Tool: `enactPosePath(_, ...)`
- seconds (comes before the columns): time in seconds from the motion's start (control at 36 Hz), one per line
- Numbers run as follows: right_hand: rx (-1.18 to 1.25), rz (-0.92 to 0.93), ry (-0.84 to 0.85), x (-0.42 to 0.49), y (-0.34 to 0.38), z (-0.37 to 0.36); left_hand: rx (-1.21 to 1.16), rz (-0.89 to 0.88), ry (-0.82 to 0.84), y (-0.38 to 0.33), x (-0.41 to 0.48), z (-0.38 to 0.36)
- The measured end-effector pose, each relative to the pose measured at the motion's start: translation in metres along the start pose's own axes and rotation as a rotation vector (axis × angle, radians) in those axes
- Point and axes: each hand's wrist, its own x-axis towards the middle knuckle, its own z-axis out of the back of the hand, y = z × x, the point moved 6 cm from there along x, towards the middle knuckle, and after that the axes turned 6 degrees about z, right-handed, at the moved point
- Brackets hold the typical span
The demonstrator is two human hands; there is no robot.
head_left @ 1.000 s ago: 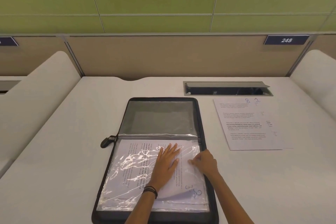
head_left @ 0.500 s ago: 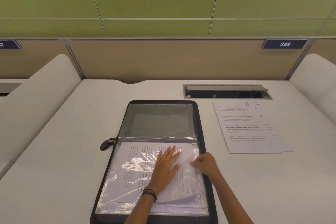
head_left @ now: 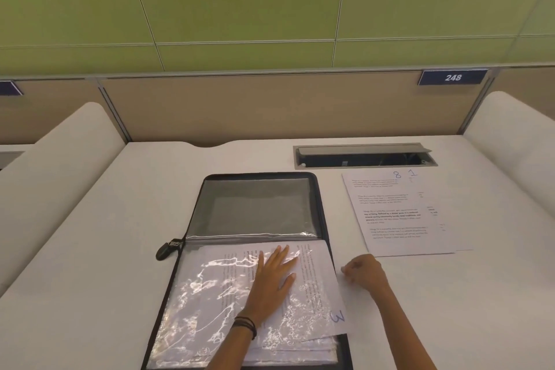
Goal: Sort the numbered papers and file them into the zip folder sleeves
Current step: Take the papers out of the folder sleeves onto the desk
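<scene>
One zip folder [head_left: 255,207], two loose papers [head_left: 399,213], one paper marked 3 [head_left: 335,306], and two hands: left hand [head_left: 274,282], right hand [head_left: 365,273].

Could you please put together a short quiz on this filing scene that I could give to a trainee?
1. True or false: the left hand lies flat on the clear sleeve inside the open zip folder.
2. Which number is written on the sheet that sticks out past the folder's right edge? A) 3 B) 8 C) 1
3. Fill in: of the loose sheets on the desk right of the folder, the upper one is marked ___.
Key: 1 true; 2 A; 3 8.
</scene>
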Motion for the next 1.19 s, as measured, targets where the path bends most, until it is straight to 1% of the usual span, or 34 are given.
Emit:
enactPosePath(0.08,0.047,-0.006,0.015,-0.002,0.0,0.002,-0.019,-0.001,0.008,-0.01,0.004,-0.002)
enactPosePath(0.28,0.117,0.055,0.064,-0.008,0.009,-0.015,-0.028,-0.007,0.034,-0.022,0.01,-0.013)
enactPosePath(0.42,0.107,0.053,0.104,-0.008,0.005,-0.016,-0.031,-0.011,0.043,-0.026,0.015,-0.013)
enactPosePath(0.53,0.071,0.057,0.081,-0.006,-0.002,-0.005,-0.018,0.02,0.071,-0.029,0.022,-0.007)
enactPosePath(0.61,0.034,0.06,0.039,-0.007,-0.012,0.009,-0.044,0.032,0.1,-0.035,0.029,-0.002)
enactPosePath(0.75,0.007,0.041,-0.055,-0.01,-0.031,0.034,-0.097,0.044,0.198,-0.047,0.043,0.003)
enactPosePath(0.89,-0.011,0.028,-0.174,-0.015,-0.051,0.057,-0.014,0.01,0.304,-0.065,0.061,-0.003)
enactPosePath(0.97,0.006,0.041,-0.276,-0.02,-0.062,0.074,0.034,-0.023,0.327,-0.08,0.073,-0.006)
enactPosePath(1.08,0.064,0.069,-0.405,-0.031,-0.074,0.1,0.037,0.018,0.322,-0.089,0.089,-0.009)
enactPosePath(1.19,0.08,0.066,-0.479,-0.038,-0.087,0.121,0.024,0.02,0.387,-0.1,0.098,-0.017)
